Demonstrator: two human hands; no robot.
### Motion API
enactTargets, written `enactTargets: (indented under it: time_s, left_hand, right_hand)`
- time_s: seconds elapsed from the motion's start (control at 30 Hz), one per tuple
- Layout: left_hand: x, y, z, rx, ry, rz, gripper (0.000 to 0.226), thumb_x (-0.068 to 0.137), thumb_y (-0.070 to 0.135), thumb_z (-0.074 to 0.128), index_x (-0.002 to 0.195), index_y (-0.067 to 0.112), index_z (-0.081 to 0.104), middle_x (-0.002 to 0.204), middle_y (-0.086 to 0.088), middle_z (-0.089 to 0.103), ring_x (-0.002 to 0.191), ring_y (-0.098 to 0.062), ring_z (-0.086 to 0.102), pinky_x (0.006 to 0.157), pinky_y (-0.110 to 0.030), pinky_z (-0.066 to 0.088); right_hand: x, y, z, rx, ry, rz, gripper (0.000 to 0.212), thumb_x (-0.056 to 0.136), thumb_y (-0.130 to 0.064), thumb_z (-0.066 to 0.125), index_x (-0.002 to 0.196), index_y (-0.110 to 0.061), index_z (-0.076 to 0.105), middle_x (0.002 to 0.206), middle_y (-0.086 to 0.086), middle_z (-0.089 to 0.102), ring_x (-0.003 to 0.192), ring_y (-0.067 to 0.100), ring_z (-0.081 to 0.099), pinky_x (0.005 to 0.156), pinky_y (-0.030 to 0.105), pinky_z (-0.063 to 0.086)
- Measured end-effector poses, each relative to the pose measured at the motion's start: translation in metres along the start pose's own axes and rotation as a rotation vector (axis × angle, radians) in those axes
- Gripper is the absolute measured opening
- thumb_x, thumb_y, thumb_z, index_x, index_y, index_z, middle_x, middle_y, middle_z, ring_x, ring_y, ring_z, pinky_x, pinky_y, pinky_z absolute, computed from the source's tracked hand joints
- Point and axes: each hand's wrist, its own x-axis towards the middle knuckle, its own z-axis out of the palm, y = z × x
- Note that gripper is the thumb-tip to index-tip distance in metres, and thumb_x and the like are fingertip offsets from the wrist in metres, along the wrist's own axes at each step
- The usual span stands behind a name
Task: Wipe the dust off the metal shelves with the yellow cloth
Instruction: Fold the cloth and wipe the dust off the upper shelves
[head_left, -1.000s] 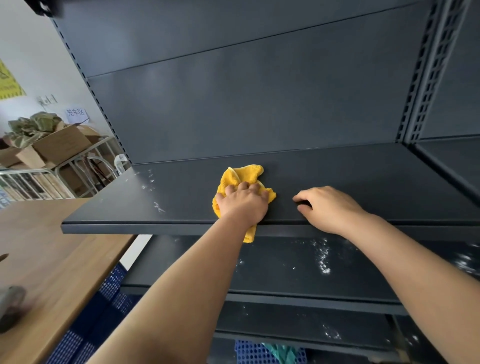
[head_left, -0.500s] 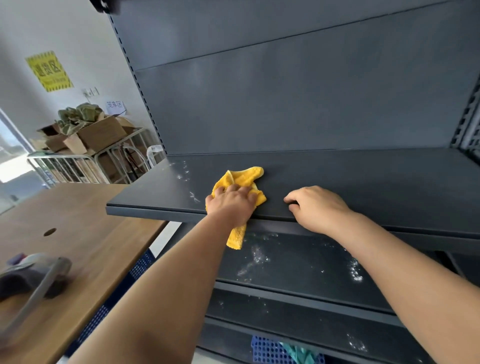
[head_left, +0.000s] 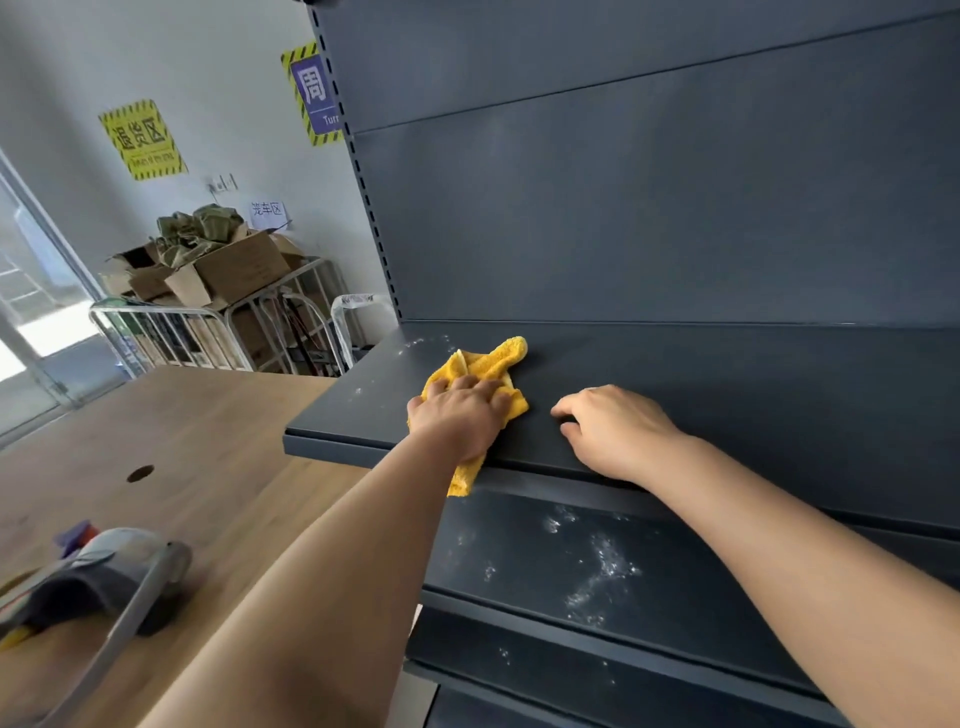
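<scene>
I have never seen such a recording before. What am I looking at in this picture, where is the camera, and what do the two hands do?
There is no machine here. A person wears a camera on the head, so this one picture looks forward and down along both bare arms.

The left hand presses a yellow cloth flat on the upper metal shelf; one corner of the cloth hangs over the front edge. The right hand holds nothing and rests, fingers curled, on the same shelf beside it.

White dust specks lie on that shelf near its left end, just beyond the cloth. The lower shelf carries more white dust.

To the left stands a wooden table with a blurred grey object that I cannot identify. Behind it are cardboard boxes.
</scene>
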Motion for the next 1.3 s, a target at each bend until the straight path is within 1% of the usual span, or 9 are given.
enactTargets:
  time_s: [0.17,0.3,0.47,0.63,0.77,0.87,0.97,1.1,1.3]
  left_hand:
    - [0.041,-0.025,-0.005,-0.004,-0.039,0.062,0.051,0.098,0.057,0.015,0.146,0.044,0.029,0.158,0.013,0.022,0.147,-0.025,0.011,0.112,-0.051,0.016]
    - [0.074,-0.04,-0.007,0.006,-0.049,0.1,0.052,0.099,0.056,0.015,0.147,0.042,0.028,0.159,0.01,0.021,0.148,-0.024,0.008,0.115,-0.051,0.012]
    - [0.113,-0.056,-0.008,-0.001,-0.058,0.119,0.053,0.099,0.056,0.014,0.148,0.042,0.029,0.159,0.009,0.02,0.148,-0.026,0.007,0.115,-0.054,0.009]
    - [0.142,-0.062,-0.009,-0.003,-0.066,0.096,0.053,0.098,0.055,0.013,0.147,0.042,0.029,0.158,0.007,0.022,0.147,-0.028,0.009,0.114,-0.054,0.012]
    - [0.155,-0.067,-0.01,-0.016,-0.042,0.067,0.053,0.097,0.053,0.013,0.146,0.041,0.03,0.158,0.003,0.023,0.146,-0.03,0.014,0.112,-0.055,0.016]
    - [0.158,-0.068,-0.009,-0.026,-0.036,0.047,0.054,0.098,0.052,0.013,0.147,0.038,0.031,0.158,0.001,0.023,0.146,-0.031,0.014,0.112,-0.056,0.018]
    - [0.154,-0.072,-0.01,-0.028,-0.02,0.006,0.055,0.098,0.051,0.014,0.144,0.033,0.037,0.156,-0.001,0.027,0.145,-0.032,0.016,0.111,-0.057,0.019]
    - [0.141,-0.099,-0.013,-0.034,-0.004,-0.069,0.056,0.098,0.051,0.013,0.143,0.032,0.04,0.154,-0.002,0.029,0.145,-0.033,0.014,0.108,-0.059,0.019]
    - [0.098,-0.13,-0.018,-0.025,0.036,-0.102,0.053,0.099,0.05,0.014,0.143,0.031,0.038,0.154,-0.001,0.03,0.144,-0.032,0.015,0.107,-0.059,0.021]
  right_hand:
    - [0.032,-0.02,0.007,-0.026,-0.025,0.028,0.033,0.099,-0.029,0.042,0.129,-0.026,0.056,0.132,0.0,0.056,0.12,0.025,0.052,0.09,0.036,0.047]
    - [0.056,-0.031,0.011,-0.03,-0.036,0.063,0.035,0.099,-0.03,0.042,0.132,-0.025,0.053,0.135,0.001,0.054,0.123,0.024,0.05,0.096,0.038,0.045]
    - [0.084,-0.048,0.018,-0.045,-0.046,0.085,0.033,0.1,-0.029,0.038,0.127,-0.023,0.056,0.132,0.002,0.055,0.119,0.026,0.052,0.092,0.038,0.046]
    - [0.11,-0.065,0.024,-0.022,-0.029,0.098,0.035,0.1,-0.031,0.037,0.132,-0.025,0.052,0.135,0.002,0.053,0.123,0.026,0.05,0.092,0.039,0.044]
    - [0.121,-0.078,0.033,-0.02,-0.071,0.122,0.037,0.1,-0.033,0.035,0.133,-0.025,0.051,0.134,0.003,0.052,0.127,0.027,0.046,0.096,0.043,0.043]
    - [0.124,-0.081,0.033,-0.033,-0.114,0.157,0.039,0.102,-0.032,0.032,0.137,-0.024,0.047,0.144,0.005,0.044,0.134,0.029,0.04,0.102,0.046,0.041]
    - [0.122,-0.082,0.032,-0.034,-0.126,0.162,0.04,0.102,-0.032,0.03,0.14,-0.025,0.043,0.147,0.005,0.04,0.136,0.029,0.037,0.104,0.047,0.04]
    - [0.117,-0.08,0.032,-0.002,-0.107,0.169,0.039,0.103,-0.032,0.03,0.138,-0.024,0.045,0.146,0.004,0.042,0.136,0.027,0.037,0.106,0.044,0.037]
    - [0.114,-0.08,0.029,0.009,-0.118,0.138,0.042,0.103,-0.031,0.028,0.144,-0.029,0.039,0.153,0.002,0.036,0.141,0.025,0.031,0.111,0.04,0.031]
